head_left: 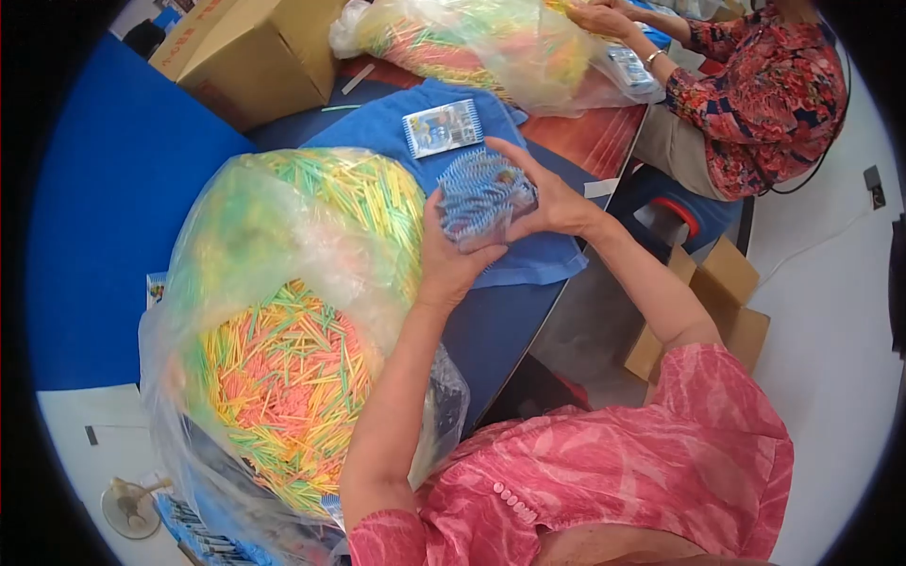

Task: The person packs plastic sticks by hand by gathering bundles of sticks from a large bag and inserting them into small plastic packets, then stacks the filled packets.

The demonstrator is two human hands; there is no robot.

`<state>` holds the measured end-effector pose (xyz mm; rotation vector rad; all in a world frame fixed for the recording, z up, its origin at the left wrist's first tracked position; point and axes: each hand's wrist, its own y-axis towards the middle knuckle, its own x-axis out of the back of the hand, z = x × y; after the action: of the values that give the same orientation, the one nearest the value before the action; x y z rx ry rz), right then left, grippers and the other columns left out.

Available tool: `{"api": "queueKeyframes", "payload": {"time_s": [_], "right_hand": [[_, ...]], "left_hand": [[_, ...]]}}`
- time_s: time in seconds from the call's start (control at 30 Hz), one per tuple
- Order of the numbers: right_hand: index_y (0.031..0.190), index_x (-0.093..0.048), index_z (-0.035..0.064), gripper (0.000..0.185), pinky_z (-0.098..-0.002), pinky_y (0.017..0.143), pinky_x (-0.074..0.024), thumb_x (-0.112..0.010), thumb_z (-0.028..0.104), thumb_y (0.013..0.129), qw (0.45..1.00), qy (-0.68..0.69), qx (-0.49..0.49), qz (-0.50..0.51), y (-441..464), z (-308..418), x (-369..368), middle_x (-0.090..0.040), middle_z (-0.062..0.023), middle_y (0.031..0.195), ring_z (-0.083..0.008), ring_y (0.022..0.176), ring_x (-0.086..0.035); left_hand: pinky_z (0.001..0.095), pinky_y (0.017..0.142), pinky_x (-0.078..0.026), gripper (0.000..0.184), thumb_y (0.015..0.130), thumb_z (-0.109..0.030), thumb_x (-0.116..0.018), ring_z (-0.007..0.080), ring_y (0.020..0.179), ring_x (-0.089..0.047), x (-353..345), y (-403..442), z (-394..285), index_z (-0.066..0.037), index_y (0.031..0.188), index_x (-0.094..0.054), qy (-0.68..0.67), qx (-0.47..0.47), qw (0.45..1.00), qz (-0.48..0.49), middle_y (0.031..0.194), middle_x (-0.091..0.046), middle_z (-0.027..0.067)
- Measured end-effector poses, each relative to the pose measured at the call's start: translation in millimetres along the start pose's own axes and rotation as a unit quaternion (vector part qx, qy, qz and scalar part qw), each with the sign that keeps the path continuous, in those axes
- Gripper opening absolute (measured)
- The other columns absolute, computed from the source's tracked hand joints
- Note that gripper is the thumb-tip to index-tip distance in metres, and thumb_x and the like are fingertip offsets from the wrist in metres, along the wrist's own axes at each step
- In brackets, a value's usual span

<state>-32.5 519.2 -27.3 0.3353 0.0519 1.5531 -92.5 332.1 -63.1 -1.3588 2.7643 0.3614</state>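
Between my two hands is a bundle of small blue-and-white packets, stacked with their zigzag edges showing. My left hand holds its left and lower side, thumb along the bottom. On the right side my right hand grips it, fingers over the far edge. Under the bundle lies a blue towel. One flat packet rests on the towel just beyond my hands. To the left stands a large clear plastic bag, open and full of thin yellow, green and pink sticks.
A co-worker sits at the far right, hands on another bag of coloured sticks. A cardboard box stands at the back left. An open carton is on the floor at right. Blue partition at left.
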Motion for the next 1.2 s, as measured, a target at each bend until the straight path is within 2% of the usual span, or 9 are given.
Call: {"api": "queueKeyframes", "payload": {"time_s": [0.23,0.3,0.43,0.53,0.57,0.67,0.83,1.13,1.2], "right_hand": [[0.147,-0.026,0.0059,0.116,-0.0349,0.11,-0.0295,-0.09,0.011,0.051,0.99,0.137,-0.025,0.021,24,-1,-2,-0.043,-0.011,0.137,-0.0219,0.131,-0.038],[0.147,-0.026,0.0053,0.116,-0.0353,0.11,-0.0292,-0.09,0.011,0.051,0.99,0.139,-0.016,0.019,20,-1,2,-0.043,-0.0108,0.136,-0.0217,0.131,-0.038],[0.149,-0.022,0.0052,0.121,-0.0367,0.111,-0.0276,-0.092,0.013,0.049,0.999,-0.038,0.004,0.01,5,-12,18,-0.04,-0.0125,0.14,-0.0217,0.133,-0.035],[0.15,-0.016,0.0055,0.127,-0.0366,0.113,-0.0247,-0.093,0.014,0.048,0.969,0.236,-0.064,0.021,-3,-17,22,-0.031,-0.0122,0.147,-0.022,0.135,-0.031],[0.15,-0.016,0.0055,0.127,-0.0366,0.113,-0.0247,-0.093,0.014,0.048,0.969,0.237,-0.065,0.023,-2,-16,22,-0.031,-0.0122,0.147,-0.022,0.135,-0.031],[0.151,-0.013,0.0084,0.127,-0.0342,0.11,-0.0291,-0.091,0.008,0.051,0.997,0.025,-0.01,0.066,3,-17,14,-0.04,-0.0157,0.142,-0.0243,0.131,-0.039],[0.151,-0.015,0.0081,0.126,-0.0357,0.111,-0.0278,-0.091,0.006,0.051,0.993,-0.018,0.032,0.11,14,9,-5,-0.031,-0.0098,0.148,-0.0187,0.132,-0.034],[0.14,-0.035,0.0068,0.098,-0.0303,0.103,-0.0383,-0.088,0.002,0.058,0.991,0.051,-0.057,0.113,17,-22,-1,-0.054,-0.0039,0.126,-0.0124,0.116,-0.048],[0.135,-0.04,0.0066,0.09,-0.0295,0.101,-0.0398,-0.088,0.003,0.059,0.989,0.068,-0.065,0.111,19,-21,0,-0.056,-0.0021,0.121,-0.011,0.113,-0.049]], "left_hand": [[0.0334,0.097,-0.045,0.108,0.055,-0.001,-0.088,0.0221,0.116,-0.05,-12,-1,-8,-0.003,0.14,-0.022,-0.037,-0.022,0.998,-0.056,0.128,-0.046,0.0125],[0.0344,0.101,-0.042,0.113,0.054,0.0,-0.088,0.0239,0.119,-0.048,-8,-1,-1,-0.004,0.142,-0.018,0.044,-0.014,0.998,-0.047,0.13,-0.044,0.013],[0.0355,0.104,-0.039,0.117,0.054,0.002,-0.086,0.0262,0.122,-0.045,4,1,-1,-0.004,0.145,-0.013,0.091,-0.015,0.996,-0.018,0.133,-0.041,0.014],[0.0359,0.105,-0.038,0.118,0.055,0.003,-0.085,0.0272,0.124,-0.044,6,-1,-4,-0.004,0.146,-0.01,0.109,-0.016,0.994,0.005,0.135,-0.039,0.0147],[0.0361,0.105,-0.038,0.118,0.055,0.003,-0.084,0.0276,0.124,-0.044,7,-2,-5,-0.004,0.146,-0.009,0.123,-0.014,0.992,0.007,0.135,-0.038,0.015],[0.0361,0.105,-0.038,0.12,0.056,0.004,-0.083,0.0282,0.126,-0.042,6,-4,-2,-0.005,0.147,-0.007,0.122,-0.002,0.993,0.006,0.137,-0.035,0.0159],[0.0354,0.106,-0.037,0.124,0.055,0.005,-0.083,0.0288,0.129,-0.039,-4,2,-9,-0.005,0.148,-0.002,0.103,-0.042,0.994,0.002,0.14,-0.031,0.0183],[0.0394,0.109,-0.034,0.132,0.06,0.013,-0.076,0.0277,0.133,-0.036,19,-13,-11,-0.019,0.149,0.018,0.208,0.002,0.974,0.085,0.146,-0.027,0.0167],[0.0397,0.109,-0.033,0.126,0.061,0.013,-0.075,0.0278,0.133,-0.036,20,-11,-7,-0.017,0.149,0.01,0.172,0.006,0.982,0.08,0.147,-0.026,0.017]]}}
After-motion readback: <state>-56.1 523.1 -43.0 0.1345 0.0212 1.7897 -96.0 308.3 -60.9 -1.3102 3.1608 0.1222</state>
